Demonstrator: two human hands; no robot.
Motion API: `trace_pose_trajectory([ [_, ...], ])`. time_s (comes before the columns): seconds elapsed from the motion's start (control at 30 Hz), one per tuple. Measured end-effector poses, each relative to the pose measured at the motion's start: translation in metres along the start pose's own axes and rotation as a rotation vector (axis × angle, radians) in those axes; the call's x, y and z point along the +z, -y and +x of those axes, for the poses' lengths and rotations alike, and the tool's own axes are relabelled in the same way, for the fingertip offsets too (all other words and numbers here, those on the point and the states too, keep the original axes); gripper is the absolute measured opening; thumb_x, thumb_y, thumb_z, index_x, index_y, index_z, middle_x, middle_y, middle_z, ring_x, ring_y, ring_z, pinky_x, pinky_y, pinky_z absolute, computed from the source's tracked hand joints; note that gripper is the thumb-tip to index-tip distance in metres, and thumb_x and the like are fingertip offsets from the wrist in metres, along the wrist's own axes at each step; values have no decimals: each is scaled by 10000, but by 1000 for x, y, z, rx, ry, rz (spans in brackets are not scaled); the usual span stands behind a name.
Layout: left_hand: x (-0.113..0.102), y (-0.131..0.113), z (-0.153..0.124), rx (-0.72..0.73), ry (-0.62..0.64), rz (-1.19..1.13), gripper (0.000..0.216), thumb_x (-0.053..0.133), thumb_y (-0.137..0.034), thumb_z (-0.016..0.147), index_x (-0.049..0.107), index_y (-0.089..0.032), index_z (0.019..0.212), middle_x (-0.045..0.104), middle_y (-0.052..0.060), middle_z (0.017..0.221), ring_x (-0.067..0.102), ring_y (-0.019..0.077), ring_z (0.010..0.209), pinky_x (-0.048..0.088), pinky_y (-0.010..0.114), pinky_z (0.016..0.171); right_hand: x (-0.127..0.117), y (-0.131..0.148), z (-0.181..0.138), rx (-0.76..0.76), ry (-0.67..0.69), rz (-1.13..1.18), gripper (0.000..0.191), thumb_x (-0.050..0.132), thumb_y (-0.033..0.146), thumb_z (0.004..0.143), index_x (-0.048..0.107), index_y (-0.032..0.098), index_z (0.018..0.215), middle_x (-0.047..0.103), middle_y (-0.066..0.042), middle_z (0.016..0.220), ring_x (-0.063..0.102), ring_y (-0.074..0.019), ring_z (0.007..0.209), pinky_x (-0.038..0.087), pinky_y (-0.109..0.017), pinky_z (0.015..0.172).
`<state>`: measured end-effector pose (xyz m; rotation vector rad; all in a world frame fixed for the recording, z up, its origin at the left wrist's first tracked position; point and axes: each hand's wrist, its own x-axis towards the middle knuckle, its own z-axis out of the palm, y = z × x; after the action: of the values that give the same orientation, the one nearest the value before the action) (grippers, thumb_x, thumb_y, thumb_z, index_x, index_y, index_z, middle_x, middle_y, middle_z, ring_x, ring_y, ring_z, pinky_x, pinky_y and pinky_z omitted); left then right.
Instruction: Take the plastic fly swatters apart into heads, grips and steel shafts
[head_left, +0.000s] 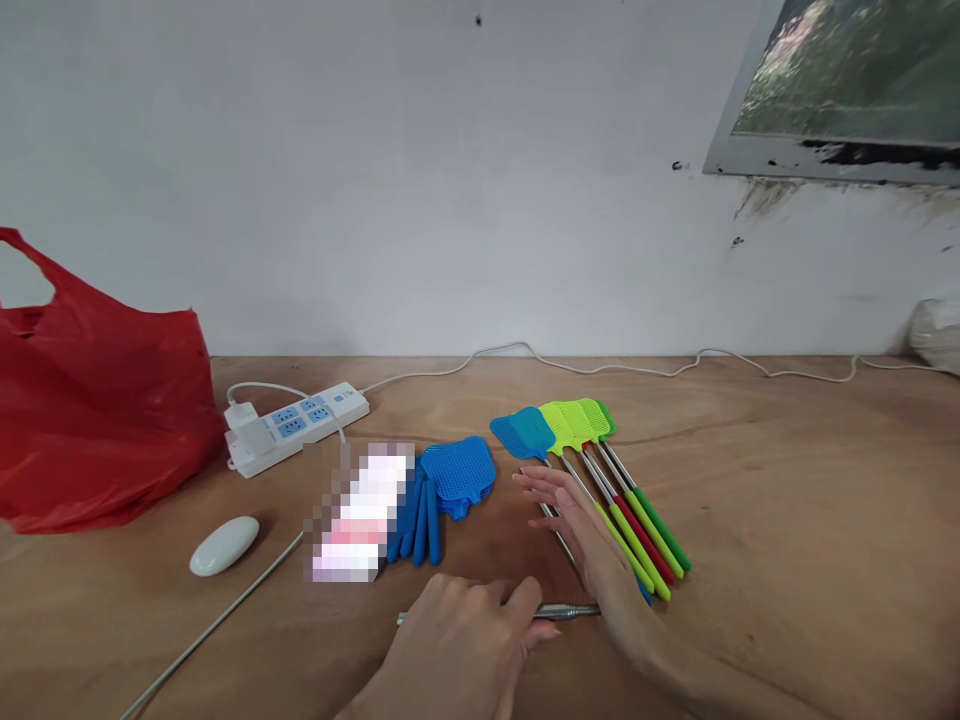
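Observation:
My left hand (469, 630) is closed around a thin metal rod (574, 609) that lies across the wooden table (787, 520) near its front edge. My right hand (581, 530) lies flat with its fingers stretched out. It rests beside and partly over a row of several fly swatters (600, 470) with blue and green heads and green and red handles. A pile of loose blue swatter heads (459, 472) and blue handles (420, 520) sits just left of my right hand's fingertips.
A red plastic bag (97, 400) stands at the far left. A white power strip (296, 420) with its cable runs along the back near the wall. A white oval object (223, 544) and a blurred-out package (360, 515) lie on the left half.

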<state>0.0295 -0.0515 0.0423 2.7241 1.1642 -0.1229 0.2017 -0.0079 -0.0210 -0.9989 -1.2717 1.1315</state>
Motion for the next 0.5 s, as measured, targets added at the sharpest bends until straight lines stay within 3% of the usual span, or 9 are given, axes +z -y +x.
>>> trace_pose_trajectory([
  [0.17,5,12,-8,-94,-182,-275,204,346,-285,1045,537,-227,1005,710,36,804,656,233,661,292,289,532,-10,29,7,35,-73,60,449,482,650,937,664,278,1113,701,-86,1185,612,-290,1126,506,-425,867],
  [0.27,2,20,-7,-161,-276,-512,301,296,-359,1056,493,-228,871,622,5,712,600,192,640,340,276,569,-26,39,19,-25,-64,-76,311,559,534,940,682,259,1019,711,-52,1072,631,-236,976,489,-345,792],
  [0.37,-5,27,1,-164,-350,-695,392,308,-435,1048,479,-222,767,561,-7,668,555,173,638,363,267,586,-40,33,30,-132,-36,-261,260,558,469,952,677,241,914,661,-8,800,597,-188,754,443,-300,676],
  [0.5,-13,38,17,-164,-494,-772,394,401,-448,1006,598,-198,774,582,10,759,535,173,702,384,274,640,-47,16,35,-185,-39,-470,282,499,441,978,681,235,916,586,14,668,522,-177,609,361,-293,571],
])
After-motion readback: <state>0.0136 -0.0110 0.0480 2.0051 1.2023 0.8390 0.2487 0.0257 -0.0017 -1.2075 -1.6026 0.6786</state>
